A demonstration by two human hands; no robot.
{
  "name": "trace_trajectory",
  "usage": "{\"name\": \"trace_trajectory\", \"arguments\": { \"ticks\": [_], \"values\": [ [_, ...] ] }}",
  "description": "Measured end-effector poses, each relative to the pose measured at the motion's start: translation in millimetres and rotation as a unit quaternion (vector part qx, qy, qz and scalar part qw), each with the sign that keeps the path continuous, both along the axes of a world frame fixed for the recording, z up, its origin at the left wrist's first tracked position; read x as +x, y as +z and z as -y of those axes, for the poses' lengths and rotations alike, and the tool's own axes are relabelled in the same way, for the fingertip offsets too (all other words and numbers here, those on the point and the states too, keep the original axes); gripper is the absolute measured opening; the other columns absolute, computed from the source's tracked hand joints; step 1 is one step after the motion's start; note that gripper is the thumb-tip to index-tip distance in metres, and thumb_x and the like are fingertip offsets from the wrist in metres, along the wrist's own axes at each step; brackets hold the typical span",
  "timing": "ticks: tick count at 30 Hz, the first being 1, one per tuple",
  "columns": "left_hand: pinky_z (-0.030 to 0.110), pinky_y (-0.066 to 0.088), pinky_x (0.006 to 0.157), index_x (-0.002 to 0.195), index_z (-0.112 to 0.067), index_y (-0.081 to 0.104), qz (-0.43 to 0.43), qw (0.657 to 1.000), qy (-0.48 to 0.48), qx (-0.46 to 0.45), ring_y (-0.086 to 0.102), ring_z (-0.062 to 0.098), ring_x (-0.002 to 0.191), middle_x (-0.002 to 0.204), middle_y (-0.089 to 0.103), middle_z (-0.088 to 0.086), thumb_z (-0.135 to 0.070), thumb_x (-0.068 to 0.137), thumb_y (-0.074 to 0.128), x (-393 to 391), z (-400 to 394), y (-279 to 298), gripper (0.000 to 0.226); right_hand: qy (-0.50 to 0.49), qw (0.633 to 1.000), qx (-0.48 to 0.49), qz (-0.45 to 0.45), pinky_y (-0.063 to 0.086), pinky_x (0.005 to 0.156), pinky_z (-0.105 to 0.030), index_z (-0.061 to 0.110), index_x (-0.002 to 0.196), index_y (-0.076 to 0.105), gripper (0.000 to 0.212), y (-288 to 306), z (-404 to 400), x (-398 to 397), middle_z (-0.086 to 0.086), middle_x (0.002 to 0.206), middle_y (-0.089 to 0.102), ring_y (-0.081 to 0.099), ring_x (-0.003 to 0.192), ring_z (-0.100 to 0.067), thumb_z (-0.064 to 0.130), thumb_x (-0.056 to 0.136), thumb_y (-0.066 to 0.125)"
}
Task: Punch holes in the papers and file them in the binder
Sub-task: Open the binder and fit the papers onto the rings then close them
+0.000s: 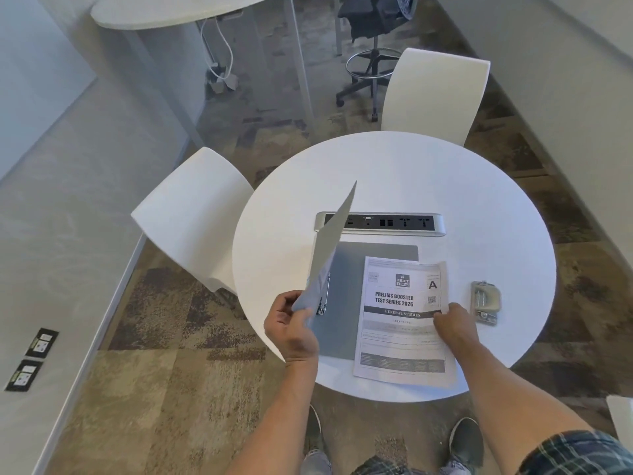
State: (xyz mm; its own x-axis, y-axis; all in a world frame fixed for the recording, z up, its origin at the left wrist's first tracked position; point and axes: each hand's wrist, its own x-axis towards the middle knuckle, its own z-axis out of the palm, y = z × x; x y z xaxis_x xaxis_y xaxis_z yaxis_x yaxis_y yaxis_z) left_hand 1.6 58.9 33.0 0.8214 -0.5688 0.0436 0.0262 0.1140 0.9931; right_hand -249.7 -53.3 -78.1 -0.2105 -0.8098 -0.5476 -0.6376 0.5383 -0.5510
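A grey binder (346, 286) lies on the round white table (394, 180). My left hand (291, 329) grips the binder's front cover (330, 248) at its lower edge and holds it raised, nearly upright. The metal clip (325, 296) shows along the spine. A printed stack of papers (400, 320) headed "Prelims Booster Test Series 2026" rests partly on the binder's back board. My right hand (455, 325) presses on the right side of the papers, fingers curled over the sheet. A beige hole punch (485, 301) sits on the table just right of the papers.
A silver power socket strip (380, 223) is set into the table behind the binder. Two white chairs stand by the table, one at the left (195, 214) and one at the back (438, 94). A black office stool (373, 36) and another desk (178, 12) are farther back.
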Motion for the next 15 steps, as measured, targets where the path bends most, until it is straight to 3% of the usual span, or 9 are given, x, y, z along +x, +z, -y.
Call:
{"name": "trace_trajectory", "arguments": {
  "ticks": [5,8,11,15],
  "values": [
    [0.03,0.038,0.06,0.067,-0.006,0.059,-0.092,0.994,0.048,-0.019,0.055,0.015,0.061,0.058,0.058,-0.011,-0.002,0.054,0.055,18.7,-5.1,-2.8,0.014,0.012,1.0,0.008,-0.021,0.044,0.073,-0.033,0.0,0.112,0.057,0.023,-0.5,-0.9,1.4,-0.019,0.11,0.066,0.057,0.09,-0.033,0.005,0.09,0.053],
    [0.03,0.043,0.062,0.07,-0.004,0.058,-0.135,0.986,0.092,-0.021,0.057,0.026,0.068,0.069,0.057,0.004,-0.003,0.054,0.055,35.9,-14.1,-6.0,0.016,0.017,0.999,0.006,-0.037,0.045,0.073,-0.034,0.003,0.104,0.053,0.016,3.7,-0.7,1.2,-0.014,0.099,0.062,0.057,0.087,-0.033,0.006,0.089,0.054],
    [0.027,0.051,0.057,0.078,-0.001,0.057,-0.136,0.982,0.132,-0.019,0.062,0.028,0.071,0.078,0.058,0.008,-0.005,0.057,0.057,54.1,-23.8,-6.0,0.021,0.026,0.998,-0.001,-0.06,0.045,0.073,-0.036,0.007,0.101,0.051,0.012,5.0,0.1,2.0,-0.011,0.094,0.058,0.057,0.087,-0.034,0.008,0.089,0.055],
    [0.035,0.056,0.063,0.077,-0.018,0.069,-0.183,0.959,0.214,0.014,0.068,0.029,0.079,0.084,0.069,0.004,0.001,0.075,0.06,78.9,-32.4,-11.7,0.021,0.016,0.999,-0.02,-0.046,0.045,0.069,-0.035,0.003,0.099,0.054,0.011,-0.8,1.4,6.4,-0.014,0.097,0.065,0.06,0.085,-0.034,0.008,0.089,0.055]
  ]
}}
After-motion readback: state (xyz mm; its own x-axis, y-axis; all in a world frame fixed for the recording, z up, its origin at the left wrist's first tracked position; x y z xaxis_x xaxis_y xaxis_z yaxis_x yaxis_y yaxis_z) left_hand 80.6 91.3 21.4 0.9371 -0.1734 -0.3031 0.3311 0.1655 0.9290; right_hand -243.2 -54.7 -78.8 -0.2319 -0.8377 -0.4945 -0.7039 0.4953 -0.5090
